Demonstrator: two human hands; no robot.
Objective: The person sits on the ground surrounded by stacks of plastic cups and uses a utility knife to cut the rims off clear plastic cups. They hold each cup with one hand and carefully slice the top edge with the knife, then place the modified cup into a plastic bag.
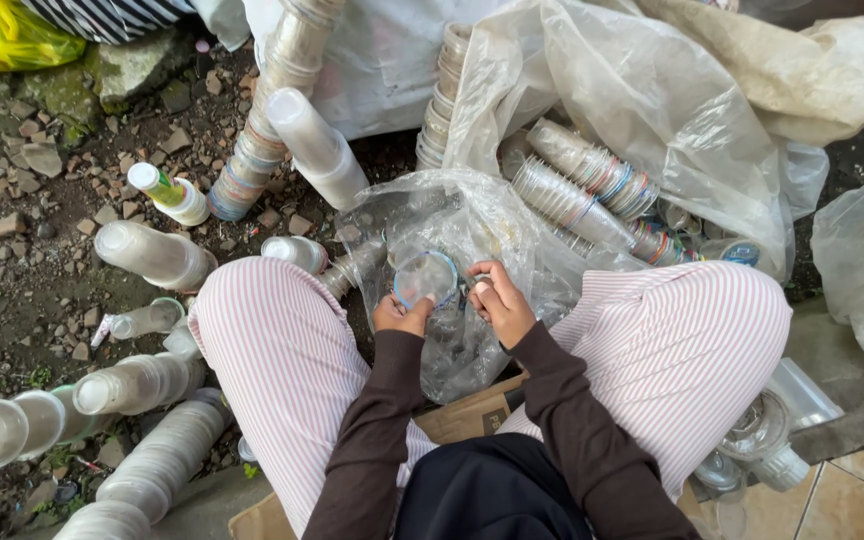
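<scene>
- Both hands close on one clear plastic cup (426, 278), held between the knees with its mouth turned up to the camera: the left hand (401, 314) grips the rim from below with the thumb curled on the edge, while the right hand (497, 300) pinches at the cup's right side, fingertips pressed together on what looks like the rim or a scrap of its seal; which of the two I cannot tell.
- Head view, the work in hand: to my eye the pinch wants to stay right on the rim edge while the left hand keeps the cup steady, since thin plastic like this would probably buckle under a hard squeeze.
- Head view, containers: a clear plastic bag (472, 230) lies open just behind the cup, crumpled, with more clear cups showing through it.
- A larger translucent sack (692, 110) beyond it holds nested stacks of cups (577, 175) with coloured rims, lying on their sides.
- On the stony ground (22, 200) to the left lie long rows of stacked cups (157, 465), one inside another, and a small bottle (167, 192) with a white cap.
- A flattened piece of cardboard (472, 412) sits under the striped trouser legs (282, 360).
</scene>
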